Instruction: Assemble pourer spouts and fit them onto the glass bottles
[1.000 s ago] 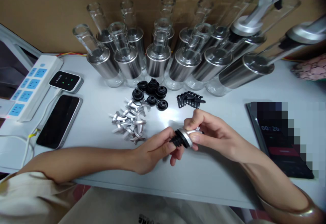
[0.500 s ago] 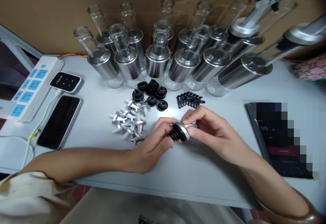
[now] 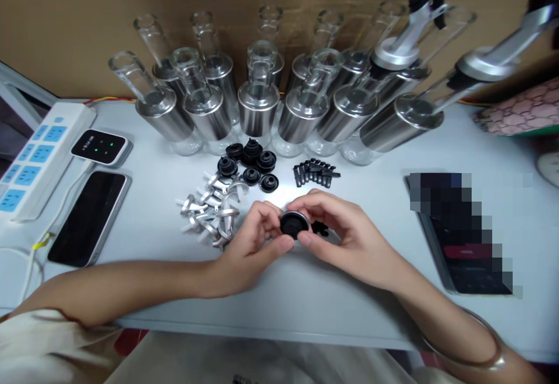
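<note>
- The left hand [image 3: 248, 244] and the right hand [image 3: 349, 238] are meeting over the middle of the white surface [image 3: 305, 296], both gripping one pourer cap [image 3: 293, 224], a black rubber stopper set in a silver ring.
- The left grip is pinching the cap's rim from nine o'clock with thumb and fingertips; the right grip is closing on it from three o'clock, its fingers curling over the top.
- The cap is facing the camera, black side forward, and is being held just above the surface.
- At ten o'clock from the cap, a heap of silver spouts [image 3: 209, 212] is lying near the left hand.
- At eleven o'clock, black rubber stoppers [image 3: 250, 162] are sitting in a cluster; at one o'clock, small black plugs [image 3: 315, 172] are lying in a row.
- Glass bottles with steel sleeves [image 3: 257, 104] are standing along the far edge at twelve o'clock.
- A dark phone [image 3: 87, 216] and a power strip [image 3: 35, 159] are lying at nine o'clock, well apart from the hands.
- A blurred dark device [image 3: 458, 226] is resting at three o'clock.
</note>
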The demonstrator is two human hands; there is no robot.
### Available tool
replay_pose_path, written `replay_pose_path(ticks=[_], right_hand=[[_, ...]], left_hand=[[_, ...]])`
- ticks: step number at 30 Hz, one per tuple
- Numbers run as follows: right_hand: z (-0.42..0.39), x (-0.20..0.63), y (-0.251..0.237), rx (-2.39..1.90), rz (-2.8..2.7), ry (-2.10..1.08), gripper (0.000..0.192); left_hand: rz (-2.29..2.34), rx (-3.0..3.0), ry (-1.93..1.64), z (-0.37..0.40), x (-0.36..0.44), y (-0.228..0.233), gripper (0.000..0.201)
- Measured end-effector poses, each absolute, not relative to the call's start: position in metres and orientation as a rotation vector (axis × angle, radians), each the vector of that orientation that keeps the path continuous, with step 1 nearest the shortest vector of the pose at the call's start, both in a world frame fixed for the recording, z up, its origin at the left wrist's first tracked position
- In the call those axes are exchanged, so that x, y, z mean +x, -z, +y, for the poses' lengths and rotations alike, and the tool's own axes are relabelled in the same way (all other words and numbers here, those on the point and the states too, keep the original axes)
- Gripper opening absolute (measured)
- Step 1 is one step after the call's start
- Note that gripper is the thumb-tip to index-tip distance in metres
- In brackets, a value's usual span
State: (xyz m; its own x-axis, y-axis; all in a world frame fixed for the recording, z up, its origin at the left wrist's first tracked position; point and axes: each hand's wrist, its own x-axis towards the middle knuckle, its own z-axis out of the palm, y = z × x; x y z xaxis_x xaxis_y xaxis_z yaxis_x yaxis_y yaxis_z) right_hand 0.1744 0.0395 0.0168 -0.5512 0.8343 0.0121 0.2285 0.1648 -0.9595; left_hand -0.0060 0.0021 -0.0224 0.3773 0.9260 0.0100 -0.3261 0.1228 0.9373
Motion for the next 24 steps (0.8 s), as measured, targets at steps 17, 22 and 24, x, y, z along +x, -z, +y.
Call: replay_pose_path(ticks=[17,22,24], right_hand=[[0.0417,0.1728,-0.0189,-0.945,-1.812,-1.446,0.028],[0.0419,0.1739,-0.0194,-0.942,-1.871,-1.381,0.028],[0.0416,0.1739,-0.0196,-0.937,-1.870,-1.386,0.026]], left_hand=[[0.647,0.968,-0.913,0.0034,-0.0112,0.0163,0.026],[0.656,0.990,-0.896,0.0044,-0.0107,0.0156,0.025],[0.642,0.986,-0.905,0.0043,-0.0107,0.0163,0.024]])
